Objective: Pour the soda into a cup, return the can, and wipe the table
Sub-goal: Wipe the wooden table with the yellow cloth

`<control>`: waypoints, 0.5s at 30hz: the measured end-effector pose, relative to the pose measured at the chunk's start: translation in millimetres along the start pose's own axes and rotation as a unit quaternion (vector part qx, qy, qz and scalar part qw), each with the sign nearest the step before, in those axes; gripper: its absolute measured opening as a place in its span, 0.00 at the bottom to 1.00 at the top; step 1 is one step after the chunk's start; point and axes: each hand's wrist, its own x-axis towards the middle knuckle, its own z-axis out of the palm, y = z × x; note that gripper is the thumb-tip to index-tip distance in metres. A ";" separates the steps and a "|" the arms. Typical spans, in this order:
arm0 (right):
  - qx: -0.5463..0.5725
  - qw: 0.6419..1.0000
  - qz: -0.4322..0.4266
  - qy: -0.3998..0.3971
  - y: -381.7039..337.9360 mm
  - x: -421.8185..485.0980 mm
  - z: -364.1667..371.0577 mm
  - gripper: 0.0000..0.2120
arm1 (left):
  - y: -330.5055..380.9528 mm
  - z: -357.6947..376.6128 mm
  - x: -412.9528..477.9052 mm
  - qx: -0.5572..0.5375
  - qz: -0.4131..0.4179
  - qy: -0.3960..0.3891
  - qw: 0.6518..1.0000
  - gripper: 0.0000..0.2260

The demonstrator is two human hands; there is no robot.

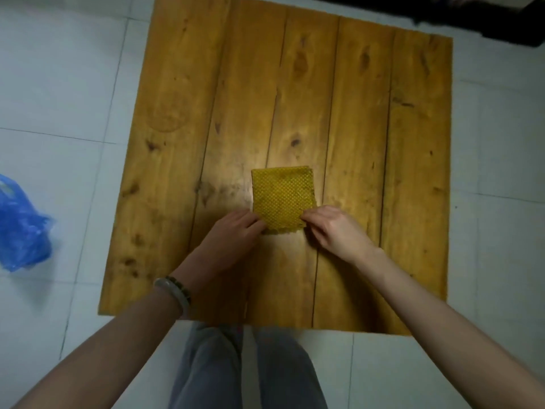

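Legs in grey trousers stand nearest the camera, just beside the near edge of the square wooden plank table. Both bare forearms reach over that near edge. The left wrist carries a pale bangle and, touching it, a dark beaded bracelet.

The folded yellow mesh-textured cleaning cloth lies flat on the table, about midway between the left and right edges and somewhat closer to the near edge than to the far edge.

The left hand rests at the near left corner of the cloth, its fingers pressed together and curled, pinching that corner. The right hand is at the near right corner, thumb and forefinger pinching the cloth edge, the remaining fingers curled under.

A crumpled blue plastic bag lies on the white tiled floor, well apart from the left edge of the table
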 end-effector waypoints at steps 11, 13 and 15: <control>0.054 0.997 0.048 -0.003 -25.6 -103.9 37.6 0.16 | 83.4 45.1 -57.6 -0.007 -0.002 -0.058 0.998 0.12; 0.054 0.995 0.076 0.027 -34.7 -96.9 43.9 0.21 | 80.2 41.0 -68.4 -0.001 -0.054 -0.054 0.997 0.17; 0.045 0.991 0.124 0.019 -45.1 -80.2 50.3 0.29 | 68.2 34.6 -78.6 0.032 -0.151 -0.059 0.986 0.24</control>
